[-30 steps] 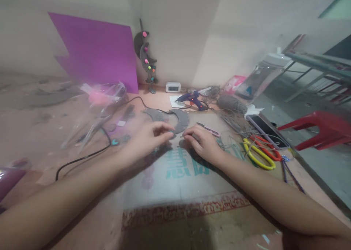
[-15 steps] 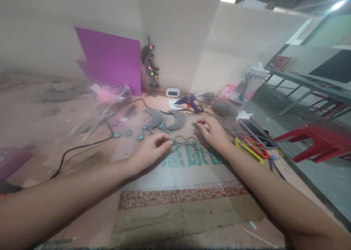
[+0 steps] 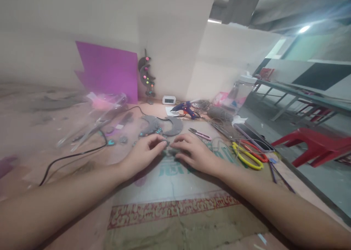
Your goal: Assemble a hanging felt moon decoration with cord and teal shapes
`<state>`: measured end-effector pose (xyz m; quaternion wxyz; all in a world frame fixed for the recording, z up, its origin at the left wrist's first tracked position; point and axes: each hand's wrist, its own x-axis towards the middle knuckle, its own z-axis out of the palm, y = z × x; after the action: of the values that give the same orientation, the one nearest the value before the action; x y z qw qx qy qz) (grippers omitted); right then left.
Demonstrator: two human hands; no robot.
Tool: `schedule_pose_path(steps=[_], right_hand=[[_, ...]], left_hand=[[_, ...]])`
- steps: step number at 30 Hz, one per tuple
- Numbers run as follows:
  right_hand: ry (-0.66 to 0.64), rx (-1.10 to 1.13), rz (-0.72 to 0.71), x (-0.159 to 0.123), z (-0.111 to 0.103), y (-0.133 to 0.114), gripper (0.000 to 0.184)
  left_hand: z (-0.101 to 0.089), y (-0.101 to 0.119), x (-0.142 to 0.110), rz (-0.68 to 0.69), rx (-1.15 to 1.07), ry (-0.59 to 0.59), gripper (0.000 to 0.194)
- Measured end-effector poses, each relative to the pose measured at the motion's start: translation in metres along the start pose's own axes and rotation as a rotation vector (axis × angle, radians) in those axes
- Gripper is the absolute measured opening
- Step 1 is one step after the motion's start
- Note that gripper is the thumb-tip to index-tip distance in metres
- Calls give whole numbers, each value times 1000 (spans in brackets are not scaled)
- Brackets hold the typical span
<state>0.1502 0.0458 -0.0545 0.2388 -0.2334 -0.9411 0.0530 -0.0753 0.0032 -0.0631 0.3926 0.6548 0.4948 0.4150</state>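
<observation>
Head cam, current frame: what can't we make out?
All head view:
- What, if anything, the left hand and right hand pinch: hidden by fingers, blurred.
- Clock readout: too small.
- Green lettering: partly covered by the right hand and forearm.
- Purple thing: blurred, cut off by the left edge.

Whatever lies between the fingertips of both hands (image 3: 172, 154) (small, blurred), too unclear to name.
</observation>
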Motion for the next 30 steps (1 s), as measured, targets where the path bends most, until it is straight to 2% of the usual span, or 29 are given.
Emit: schedule_pose_path(steps=[2, 5, 11, 16, 17, 19, 21, 25, 28, 30], right_hand=[[-17, 6, -6, 4, 6, -8, 23], [1, 18, -31, 5, 14, -9, 3], [72, 37, 5, -2, 12, -6, 16], [29, 81, -108, -4, 2, -14, 4], [46, 97, -100, -5, 0, -14, 9], [120, 132, -47, -9, -2, -13, 17], [253, 193, 31, -13, -3, -10, 20], [496, 300, 192, -14, -3, -3, 16], [488, 170, 325, -9, -12, 5, 2], [434, 80, 353, -5, -19, 10, 9]], left_hand=[[0, 0, -1, 15, 15, -18, 27], [0, -1, 0, 22, 14, -22, 27], [0, 1, 3, -8, -38, -15, 29], [-1, 1, 2, -27, -46, -18, 30], [-1, 1, 2, -27, -48, -27, 31], [-2, 0, 1, -30, -58, -37, 32], [-2, -1, 0, -36, -70, -34, 31], [-1, -1, -1, -52, -73, -7, 27], [-1, -3, -1, -38, -71, -1, 27], [-1, -4, 0, -33, -73, -3, 27]])
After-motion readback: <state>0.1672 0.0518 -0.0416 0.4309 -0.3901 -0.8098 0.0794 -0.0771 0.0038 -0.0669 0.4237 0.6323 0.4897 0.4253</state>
